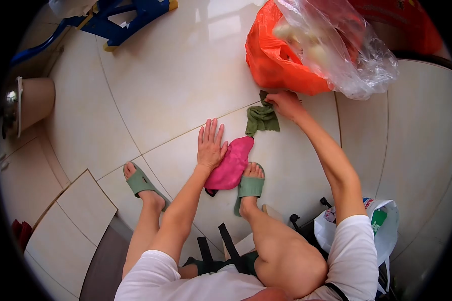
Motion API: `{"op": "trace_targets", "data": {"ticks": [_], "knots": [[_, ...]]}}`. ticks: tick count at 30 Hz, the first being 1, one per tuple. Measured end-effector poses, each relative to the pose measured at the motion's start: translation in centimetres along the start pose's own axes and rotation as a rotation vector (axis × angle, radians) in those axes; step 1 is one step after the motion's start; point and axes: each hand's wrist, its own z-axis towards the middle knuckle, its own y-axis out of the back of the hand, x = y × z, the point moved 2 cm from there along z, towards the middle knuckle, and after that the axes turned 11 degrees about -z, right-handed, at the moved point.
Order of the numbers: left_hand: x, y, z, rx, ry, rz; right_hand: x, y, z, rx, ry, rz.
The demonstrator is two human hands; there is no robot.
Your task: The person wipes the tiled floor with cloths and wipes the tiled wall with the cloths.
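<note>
My right hand [285,105] pinches the upper corner of a dark green cloth [262,119], which lies crumpled on the tiled floor just in front of the orange bag. The fingers of my left hand [212,146] are stretched out flat, with the thumb side against a bright pink cloth [231,165]. That pink cloth is bunched on the floor between my left hand and a green slipper [250,187] on my foot. A dark bit shows at its lower end. The green cloth's lower tip meets or nearly meets the pink cloth's top.
An orange plastic bag [266,60] and a clear plastic bag [359,70] with pale round items stand at the upper right. A blue frame [118,25] is at the upper left, above a beige bin [37,100]. A white bag [386,226] sits by my right elbow.
</note>
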Motion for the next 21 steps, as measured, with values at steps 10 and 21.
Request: {"op": "trace_targets", "data": {"ticks": [10, 21], "knots": [[0.2, 0.0, -0.2, 0.009, 0.003, 0.017, 2.4, -1.1, 0.5, 0.166, -0.037, 0.083], [-0.2, -0.1, -0.8, 0.022, 0.015, 0.019, 2.2, -1.5, 1.5, 0.077, 0.193, -0.27]]}}
